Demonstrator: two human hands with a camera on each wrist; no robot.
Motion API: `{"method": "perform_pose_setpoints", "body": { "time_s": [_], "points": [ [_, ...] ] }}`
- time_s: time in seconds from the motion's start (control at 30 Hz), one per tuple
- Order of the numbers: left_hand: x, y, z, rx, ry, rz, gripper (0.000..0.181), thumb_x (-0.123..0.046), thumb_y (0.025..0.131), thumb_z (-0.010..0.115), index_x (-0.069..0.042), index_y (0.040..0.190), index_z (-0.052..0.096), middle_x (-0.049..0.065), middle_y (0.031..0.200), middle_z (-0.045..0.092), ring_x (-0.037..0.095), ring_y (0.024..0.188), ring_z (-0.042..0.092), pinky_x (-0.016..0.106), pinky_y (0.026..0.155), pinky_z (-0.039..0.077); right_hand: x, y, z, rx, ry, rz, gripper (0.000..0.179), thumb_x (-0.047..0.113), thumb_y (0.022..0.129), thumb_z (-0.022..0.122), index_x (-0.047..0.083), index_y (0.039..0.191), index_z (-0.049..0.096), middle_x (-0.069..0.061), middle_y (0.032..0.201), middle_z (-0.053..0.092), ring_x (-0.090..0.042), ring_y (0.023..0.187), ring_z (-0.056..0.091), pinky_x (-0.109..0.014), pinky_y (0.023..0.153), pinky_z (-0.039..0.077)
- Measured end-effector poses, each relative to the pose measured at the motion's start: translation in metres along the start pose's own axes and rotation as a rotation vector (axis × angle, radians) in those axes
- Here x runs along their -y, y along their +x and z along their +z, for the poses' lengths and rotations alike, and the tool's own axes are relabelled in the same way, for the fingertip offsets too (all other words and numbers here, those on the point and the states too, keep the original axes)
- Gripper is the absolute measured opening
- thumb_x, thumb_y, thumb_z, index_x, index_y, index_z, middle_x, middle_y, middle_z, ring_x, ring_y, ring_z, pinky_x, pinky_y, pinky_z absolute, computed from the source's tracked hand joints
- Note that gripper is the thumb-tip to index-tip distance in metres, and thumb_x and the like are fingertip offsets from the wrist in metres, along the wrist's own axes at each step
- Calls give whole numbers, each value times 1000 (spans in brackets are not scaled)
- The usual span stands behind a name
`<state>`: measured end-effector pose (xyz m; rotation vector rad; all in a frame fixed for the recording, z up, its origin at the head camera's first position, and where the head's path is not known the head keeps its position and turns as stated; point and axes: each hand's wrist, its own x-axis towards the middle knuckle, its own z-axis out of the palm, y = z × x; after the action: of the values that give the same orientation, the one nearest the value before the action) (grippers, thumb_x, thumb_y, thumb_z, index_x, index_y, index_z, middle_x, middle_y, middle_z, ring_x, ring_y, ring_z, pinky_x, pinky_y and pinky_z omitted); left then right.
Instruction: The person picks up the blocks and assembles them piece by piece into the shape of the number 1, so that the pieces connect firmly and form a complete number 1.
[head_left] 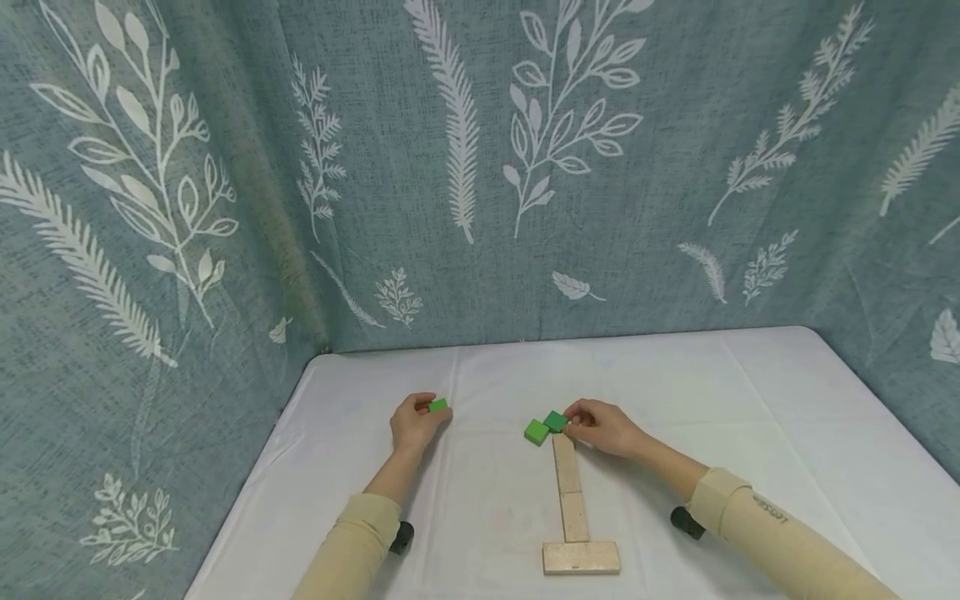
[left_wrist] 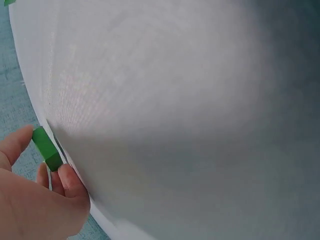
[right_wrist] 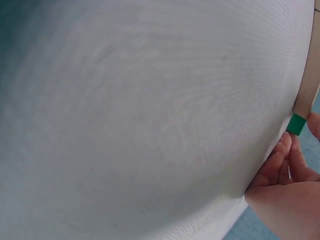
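My left hand (head_left: 414, 423) pinches a light green block (head_left: 438, 406) between thumb and fingers at the left of the table; the left wrist view shows this block (left_wrist: 46, 148) from the side. Farther right, my right hand (head_left: 606, 427) has thumb and fingertips on a darker green block (head_left: 556, 421), which sits at the far end of a row of wooden blocks (head_left: 567, 462). In the right wrist view the dark green block (right_wrist: 296, 124) lies between thumb and fingers, up against the wood. Just left of it is another light green block (head_left: 536, 432).
A wooden block (head_left: 581, 558) lies crosswise at the near end of the row, forming an upside-down T. White cloth covers the table (head_left: 487, 533). Patterned blue-green curtains (head_left: 525, 275) hang behind and at both sides. Dark devices (head_left: 687, 522) sit below both wrists.
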<state>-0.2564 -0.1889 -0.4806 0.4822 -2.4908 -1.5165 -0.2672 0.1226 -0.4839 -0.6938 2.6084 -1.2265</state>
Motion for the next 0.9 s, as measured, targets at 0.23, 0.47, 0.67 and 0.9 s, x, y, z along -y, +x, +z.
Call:
{"method": "perform_pose_setpoints", "body": {
  "time_s": [0.23,0.47,0.67,0.9],
  "points": [
    [-4,-3,3,3,-82,-26,40,-12,76,72,0,112,59,16,106,56,27,99,51,35,82,44,-1,0,0,7,17,-10,20,22,89,60,6,102,61,2,80,52,-14,71,46,-25,59,40],
    [-5,-4,8,35,-137,-75,42,-14,75,73,-3,113,60,14,107,57,25,99,52,33,81,45,-1,-1,1,0,6,-1,20,22,89,60,6,102,61,2,81,52,-14,72,46,-25,59,40],
    [-8,-10,11,69,-179,-90,42,-14,76,73,-4,115,59,14,110,56,26,102,51,35,85,44,-1,0,2,1,3,5,21,22,89,60,6,103,61,2,81,53,-13,72,46,-25,59,41],
    [-12,-17,15,107,-231,-99,43,-15,75,73,-6,114,59,12,111,58,25,103,52,35,86,43,1,-1,1,-5,-14,4,22,21,89,60,6,104,61,2,81,53,-13,71,46,-25,59,41]
  ]
}}
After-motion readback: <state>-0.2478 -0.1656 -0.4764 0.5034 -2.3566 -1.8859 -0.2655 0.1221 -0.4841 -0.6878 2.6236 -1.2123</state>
